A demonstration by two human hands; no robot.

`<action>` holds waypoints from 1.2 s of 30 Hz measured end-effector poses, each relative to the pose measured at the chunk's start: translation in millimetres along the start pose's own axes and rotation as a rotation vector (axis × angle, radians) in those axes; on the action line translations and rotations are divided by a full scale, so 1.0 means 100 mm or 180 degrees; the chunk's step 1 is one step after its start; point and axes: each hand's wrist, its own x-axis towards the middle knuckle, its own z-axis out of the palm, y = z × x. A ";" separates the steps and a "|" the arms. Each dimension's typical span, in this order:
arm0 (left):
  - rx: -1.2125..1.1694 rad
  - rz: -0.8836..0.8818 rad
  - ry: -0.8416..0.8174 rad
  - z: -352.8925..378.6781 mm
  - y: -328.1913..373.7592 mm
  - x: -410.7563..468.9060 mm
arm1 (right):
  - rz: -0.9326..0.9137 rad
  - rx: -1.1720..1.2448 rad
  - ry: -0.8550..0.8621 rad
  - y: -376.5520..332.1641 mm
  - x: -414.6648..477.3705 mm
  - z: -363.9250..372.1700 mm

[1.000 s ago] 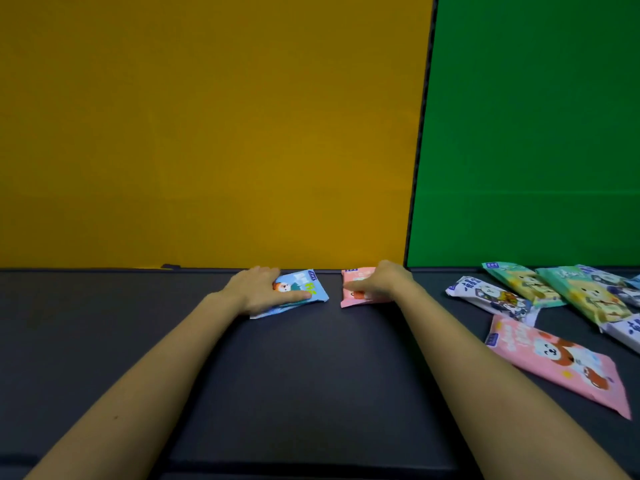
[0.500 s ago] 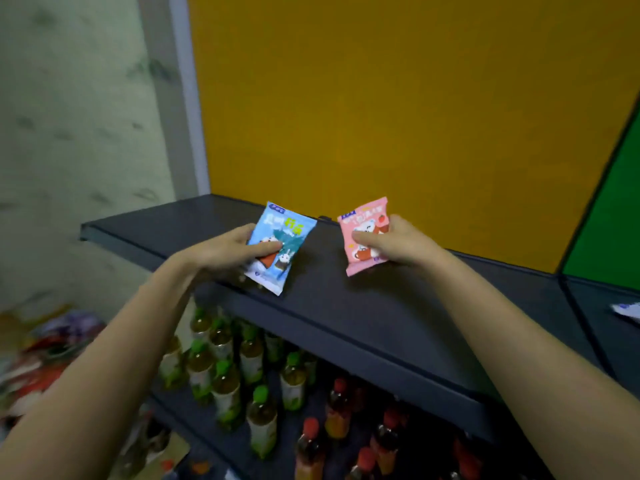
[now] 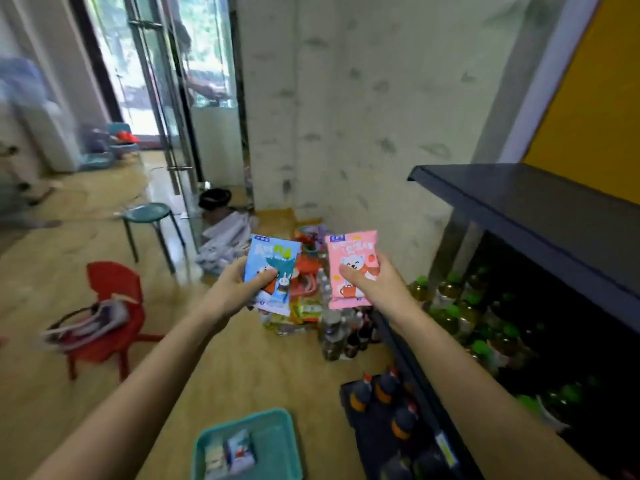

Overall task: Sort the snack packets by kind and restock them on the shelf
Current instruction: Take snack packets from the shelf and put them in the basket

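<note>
My left hand (image 3: 239, 289) grips a blue snack packet (image 3: 273, 268) with a rabbit print, held upright in the air. My right hand (image 3: 372, 285) grips a pink snack packet (image 3: 351, 261) with a bear print, thumb across its front. Both packets hang side by side over the wooden floor, left of the dark shelf (image 3: 540, 209). A teal basket (image 3: 273, 445) on the floor below holds a few small packets (image 3: 230, 455).
Green-capped bottles (image 3: 460, 313) fill the lower shelf; dark bottles (image 3: 388, 393) stand on the floor in front. A heap of packets and bottles (image 3: 311, 317) lies by the wall. A red chair (image 3: 107, 313), a teal stool (image 3: 147, 216) and a glass door (image 3: 166, 98) are at left.
Both hands lifted the packets off the shelf top and carried them leftward away from it. My view swung left and down, from the shelf back wall to the room floor.
</note>
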 end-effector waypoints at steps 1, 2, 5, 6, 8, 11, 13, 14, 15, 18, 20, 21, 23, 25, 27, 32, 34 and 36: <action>-0.0035 -0.0128 0.0167 -0.21 -0.21 -0.01 | 0.0087 0.0083 -0.0133 0.11 0.08 0.31; -0.0086 -0.0243 0.0334 -0.40 -0.41 -0.02 | 0.0159 0.0171 -0.0257 0.21 0.15 0.60; -0.0128 -0.0531 0.0608 -0.87 -1.05 -0.04 | 0.0371 0.0302 -0.0686 0.61 0.36 1.43; -0.0166 -0.0636 0.0690 -0.98 -1.25 -0.05 | 0.0471 0.0322 -0.0774 0.78 0.42 1.67; -0.0268 -0.0796 0.0806 -1.16 -1.68 -0.04 | 0.0631 0.0330 -0.0880 1.12 0.53 2.11; -0.0373 -0.1127 0.0864 -1.30 -2.36 0.03 | 0.0798 0.0138 -0.1057 1.68 0.71 2.67; -0.0400 -0.1346 0.0806 -1.32 -2.85 -0.01 | 0.0996 0.0075 -0.1159 2.10 0.80 2.96; -0.0459 -0.1458 0.0824 -1.32 -3.14 0.03 | 0.1070 0.0096 -0.1143 2.33 0.88 3.10; -0.0499 -0.1568 0.0848 -1.30 -3.43 0.06 | 0.1128 0.0118 -0.1172 2.57 0.95 3.24; -0.0561 -0.1777 0.0913 -1.10 -4.56 0.05 | 0.1248 0.0118 -0.1109 3.63 1.08 3.68; -0.0544 -0.2005 0.1012 -0.98 -4.99 -0.03 | 0.1425 0.0056 -0.1000 4.08 1.03 3.79; -0.0571 -0.2044 0.1023 -0.88 -5.38 -0.05 | 0.1465 0.0065 -0.1040 4.46 1.00 3.92; -0.0605 -0.2176 0.1032 -0.72 -6.22 0.01 | 0.1544 0.0092 -0.1091 5.26 1.05 4.18; -0.0528 -0.2323 0.0971 -0.57 -7.02 0.02 | 0.1609 0.0062 -0.1104 6.04 1.06 4.41; -0.0514 -0.2345 0.0925 -0.41 -7.73 0.02 | 0.1551 0.0021 -0.1050 6.71 1.07 4.60; -0.0109 -0.2170 0.0911 -0.14 -9.13 0.10 | 0.1407 -0.0377 -0.1000 8.04 1.25 5.03; 0.0109 -0.2174 0.0956 -0.05 -9.53 0.12 | 0.1371 -0.0526 -0.0991 8.41 1.28 5.17; 0.0258 -0.2215 0.1051 0.02 -9.80 0.14 | 0.1355 -0.0614 -0.0977 8.66 1.28 5.27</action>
